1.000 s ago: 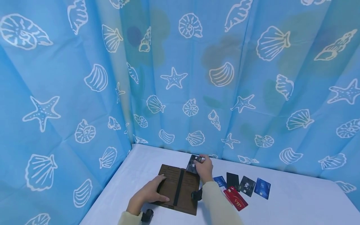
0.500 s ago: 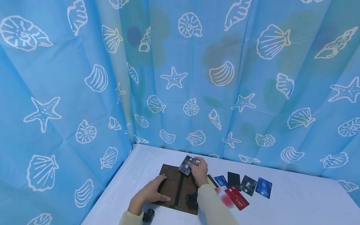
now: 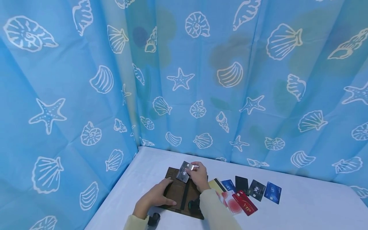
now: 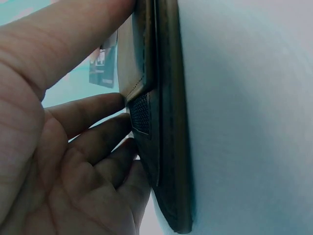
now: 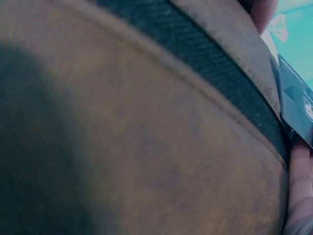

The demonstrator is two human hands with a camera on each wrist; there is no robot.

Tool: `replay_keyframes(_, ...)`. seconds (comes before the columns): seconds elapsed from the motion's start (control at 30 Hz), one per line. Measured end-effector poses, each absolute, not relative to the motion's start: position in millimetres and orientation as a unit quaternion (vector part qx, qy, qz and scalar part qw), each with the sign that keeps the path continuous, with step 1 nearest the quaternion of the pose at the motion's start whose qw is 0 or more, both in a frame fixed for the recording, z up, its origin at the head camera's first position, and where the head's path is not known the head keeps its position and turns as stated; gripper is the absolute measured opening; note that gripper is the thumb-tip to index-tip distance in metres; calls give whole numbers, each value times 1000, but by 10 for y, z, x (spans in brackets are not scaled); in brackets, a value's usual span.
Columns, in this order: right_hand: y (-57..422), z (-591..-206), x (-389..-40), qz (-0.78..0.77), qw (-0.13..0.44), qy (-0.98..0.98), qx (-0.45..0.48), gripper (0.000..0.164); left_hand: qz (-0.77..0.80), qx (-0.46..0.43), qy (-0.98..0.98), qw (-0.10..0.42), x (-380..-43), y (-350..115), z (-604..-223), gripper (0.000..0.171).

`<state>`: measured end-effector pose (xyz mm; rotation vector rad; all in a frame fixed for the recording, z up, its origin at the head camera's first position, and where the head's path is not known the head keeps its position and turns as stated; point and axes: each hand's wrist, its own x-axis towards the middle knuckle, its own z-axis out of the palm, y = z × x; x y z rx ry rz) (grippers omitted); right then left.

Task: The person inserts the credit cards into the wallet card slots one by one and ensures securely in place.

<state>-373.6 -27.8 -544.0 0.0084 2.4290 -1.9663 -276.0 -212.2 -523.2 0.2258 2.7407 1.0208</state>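
A brown bifold wallet [image 3: 177,198] lies open on the white table, a dark elastic band running along its middle. My left hand [image 3: 156,194] rests on the wallet's left half, thumb and fingers spread apart. In the left wrist view its fingertips [image 4: 122,100] touch the wallet's face beside a small mesh patch. My right hand [image 3: 199,176] pinches a black-and-silver VIP card [image 3: 184,172] by its right side, tilted above the wallet's far part near the card slots. In the right wrist view only a corner of that card [image 5: 296,105] shows. Whether the card touches a slot, I cannot tell.
Right of the wallet several cards lie loose: a red VIP card [image 3: 245,202], a pink-and-white one [image 3: 233,203], a gold one [image 3: 216,185], black ones [image 3: 257,189] and blue ones [image 3: 272,192]. A blue seashell curtain [image 3: 201,80] hangs behind and left of the table [image 3: 302,207].
My right hand has moved left with the card, from beyond the wallet's right half to over its far middle. More loose cards show beside the sleeve. The left hand stays on the wallet.
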Motion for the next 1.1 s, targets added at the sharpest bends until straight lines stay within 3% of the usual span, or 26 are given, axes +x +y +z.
replay_keyframes(0.57,-239,-5439,-3726,-585,40,808,-53,32,354,84,926,102,-2772,-2066,-5232,93)
replay_keyframes(1.1,-316,-5484,-3662,-548,26,832,-85,27,354,80,926,105,-2759,-2134,-5209,95)
